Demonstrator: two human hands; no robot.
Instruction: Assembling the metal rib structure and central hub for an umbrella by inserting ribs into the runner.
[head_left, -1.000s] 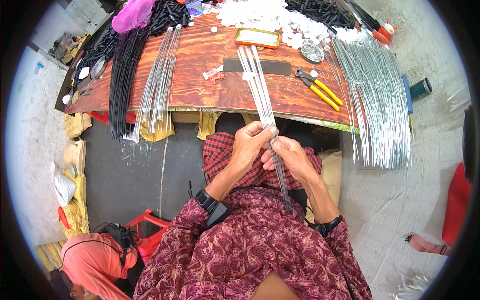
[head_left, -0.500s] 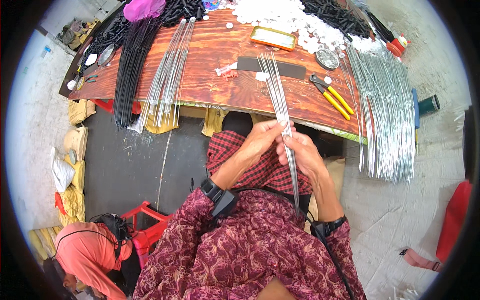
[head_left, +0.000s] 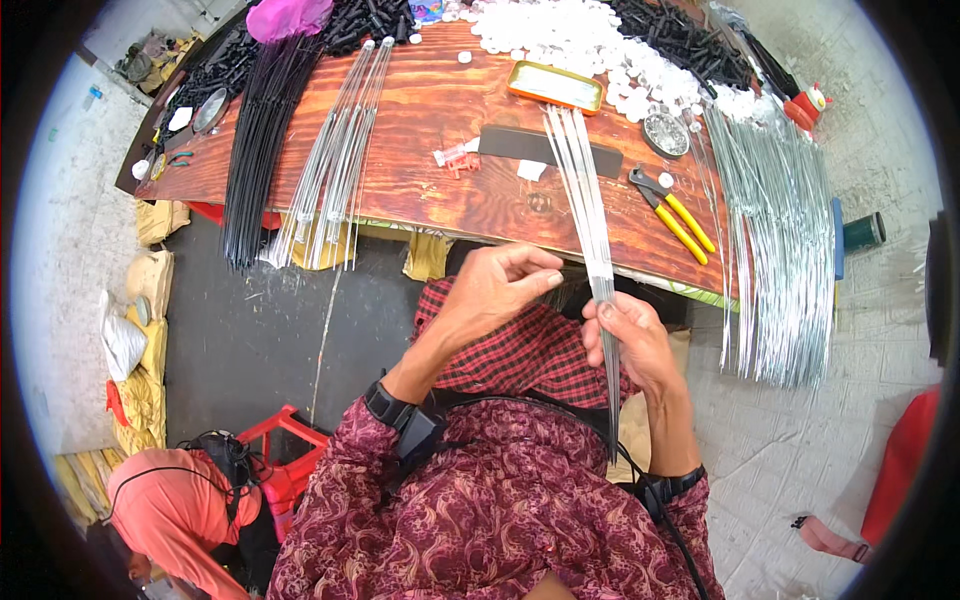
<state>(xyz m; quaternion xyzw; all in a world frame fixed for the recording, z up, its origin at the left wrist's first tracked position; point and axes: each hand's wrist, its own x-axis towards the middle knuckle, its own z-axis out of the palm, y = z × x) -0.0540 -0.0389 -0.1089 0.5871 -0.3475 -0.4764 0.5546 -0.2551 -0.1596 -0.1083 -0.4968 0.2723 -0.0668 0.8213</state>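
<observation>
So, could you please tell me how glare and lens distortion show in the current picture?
Head view: light glints off the thin rods in the right hand and the silver bundle beyond; head view: the white discs look nearly washed out; head view: the wooden table bows, corners go black.

I watch the right hand (head_left: 632, 338) pinching a bundle of thin metal rods (head_left: 588, 215) between thumb and fingers, the lower ends hanging toward the wearer's lap and the upper ends fanning slightly across a dark flat bar (head_left: 510, 143). The left hand (head_left: 495, 288) is apart from the bundle, thumb and forefinger close together; I can't make out whether anything thin sits between them. On the reddish wooden table (head_left: 425, 100) I see yellow-handled pliers (head_left: 672, 217), a shallow tin (head_left: 545, 98), heaped white discs (head_left: 540, 33) and, at right, many silvery rods (head_left: 780, 250) overhanging the edge.
</observation>
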